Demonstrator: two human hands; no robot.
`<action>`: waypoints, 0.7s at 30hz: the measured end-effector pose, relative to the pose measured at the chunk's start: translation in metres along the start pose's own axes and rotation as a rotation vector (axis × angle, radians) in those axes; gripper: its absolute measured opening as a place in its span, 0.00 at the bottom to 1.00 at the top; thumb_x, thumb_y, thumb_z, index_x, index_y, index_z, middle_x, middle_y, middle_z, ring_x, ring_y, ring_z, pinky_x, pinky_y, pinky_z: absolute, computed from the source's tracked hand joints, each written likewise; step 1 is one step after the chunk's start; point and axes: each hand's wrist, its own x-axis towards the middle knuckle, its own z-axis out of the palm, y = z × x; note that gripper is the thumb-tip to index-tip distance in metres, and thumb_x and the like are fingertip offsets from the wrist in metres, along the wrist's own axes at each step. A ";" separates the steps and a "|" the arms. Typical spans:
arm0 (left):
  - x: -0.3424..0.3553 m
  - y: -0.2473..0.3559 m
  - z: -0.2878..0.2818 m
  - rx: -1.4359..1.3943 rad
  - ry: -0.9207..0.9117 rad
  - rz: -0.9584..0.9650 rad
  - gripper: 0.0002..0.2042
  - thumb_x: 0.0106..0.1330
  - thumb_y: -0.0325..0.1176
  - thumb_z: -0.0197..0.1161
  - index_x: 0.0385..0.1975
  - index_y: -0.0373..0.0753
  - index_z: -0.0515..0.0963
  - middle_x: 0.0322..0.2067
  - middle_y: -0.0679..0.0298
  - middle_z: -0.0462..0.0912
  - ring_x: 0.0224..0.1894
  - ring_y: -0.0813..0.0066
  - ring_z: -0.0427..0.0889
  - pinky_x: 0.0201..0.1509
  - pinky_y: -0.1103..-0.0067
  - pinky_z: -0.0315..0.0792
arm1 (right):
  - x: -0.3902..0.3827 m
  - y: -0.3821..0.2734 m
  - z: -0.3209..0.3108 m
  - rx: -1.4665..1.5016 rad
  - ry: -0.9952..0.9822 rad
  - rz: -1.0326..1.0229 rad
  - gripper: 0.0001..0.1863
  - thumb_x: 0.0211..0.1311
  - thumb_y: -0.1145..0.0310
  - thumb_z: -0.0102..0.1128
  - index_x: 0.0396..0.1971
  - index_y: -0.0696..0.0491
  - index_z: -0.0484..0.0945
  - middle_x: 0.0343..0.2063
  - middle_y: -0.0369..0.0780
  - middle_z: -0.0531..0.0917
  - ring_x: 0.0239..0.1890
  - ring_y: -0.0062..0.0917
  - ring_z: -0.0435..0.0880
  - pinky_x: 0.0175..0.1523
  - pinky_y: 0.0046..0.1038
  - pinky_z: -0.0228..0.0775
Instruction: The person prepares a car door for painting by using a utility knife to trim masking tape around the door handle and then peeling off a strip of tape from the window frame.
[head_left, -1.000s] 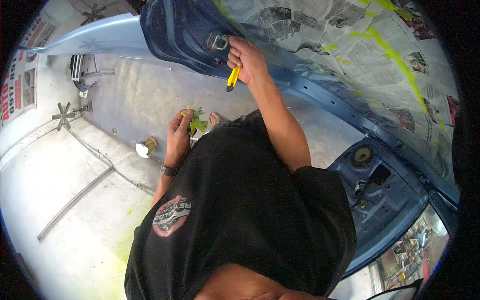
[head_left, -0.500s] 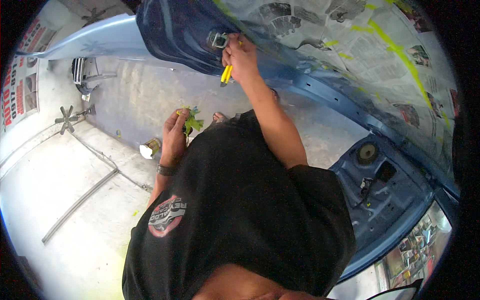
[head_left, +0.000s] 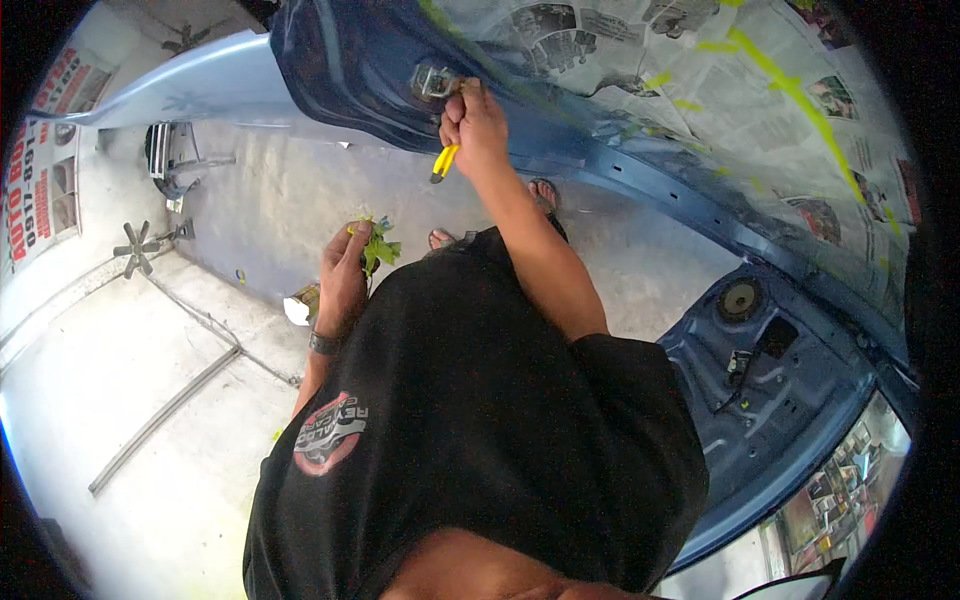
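Observation:
In my right hand is a yellow-handled cutter, its dark end sticking out below my fist. The fingertips of that hand are at the edge of a metal latch fitting on a dark blue car body panel. What the fingertips do there is partly hidden. Lower and to the left, my left hand pinches a crumpled bunch of yellow-green masking tape in front of my black shirt. The tape hangs from the fingers, clear of the panel.
Newspaper masking with yellow-green tape covers the car at upper right. An open blue door with a round speaker stands at right. A can sits on the floor beside a white wall. A fan is at left.
My right hand has shifted slightly down and left, just off the latch fitting, and the cutter has tilted. My left hand keeps the tape and has barely moved. More of my feet shows.

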 end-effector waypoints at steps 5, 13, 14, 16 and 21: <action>-0.001 0.000 -0.004 -0.007 -0.018 -0.004 0.12 0.71 0.40 0.55 0.38 0.36 0.78 0.28 0.71 0.78 0.27 0.85 0.73 0.30 0.86 0.64 | 0.002 -0.005 -0.012 0.113 -0.283 0.117 0.04 0.70 0.64 0.52 0.36 0.47 0.72 0.15 0.29 0.65 0.10 0.13 0.58 0.17 0.20 0.51; -0.002 -0.002 -0.007 -0.003 -0.014 0.025 0.12 0.71 0.39 0.55 0.38 0.36 0.77 0.28 0.70 0.79 0.28 0.85 0.74 0.31 0.86 0.64 | 0.017 -0.007 -0.017 0.112 -0.355 0.151 0.08 0.66 0.65 0.57 0.28 0.45 0.69 0.15 0.27 0.66 0.11 0.13 0.60 0.18 0.20 0.52; -0.002 -0.002 -0.007 -0.008 -0.010 0.023 0.12 0.71 0.39 0.55 0.38 0.36 0.77 0.28 0.70 0.79 0.29 0.85 0.74 0.31 0.85 0.64 | 0.017 -0.008 -0.017 0.095 -0.356 0.147 0.08 0.66 0.64 0.58 0.28 0.45 0.69 0.15 0.27 0.66 0.11 0.13 0.60 0.18 0.20 0.52; -0.002 -0.002 -0.008 -0.014 -0.010 0.017 0.12 0.71 0.39 0.55 0.38 0.35 0.77 0.29 0.69 0.79 0.29 0.85 0.74 0.31 0.85 0.65 | 0.018 -0.008 -0.018 0.093 -0.372 0.150 0.08 0.66 0.63 0.58 0.28 0.45 0.69 0.15 0.27 0.66 0.11 0.14 0.60 0.18 0.21 0.53; -0.004 0.005 -0.001 0.004 0.025 -0.003 0.12 0.71 0.38 0.55 0.39 0.34 0.77 0.30 0.67 0.80 0.28 0.84 0.75 0.31 0.85 0.65 | 0.012 -0.010 -0.011 0.067 -0.331 0.163 0.09 0.68 0.61 0.56 0.28 0.45 0.69 0.14 0.28 0.65 0.12 0.16 0.63 0.18 0.23 0.54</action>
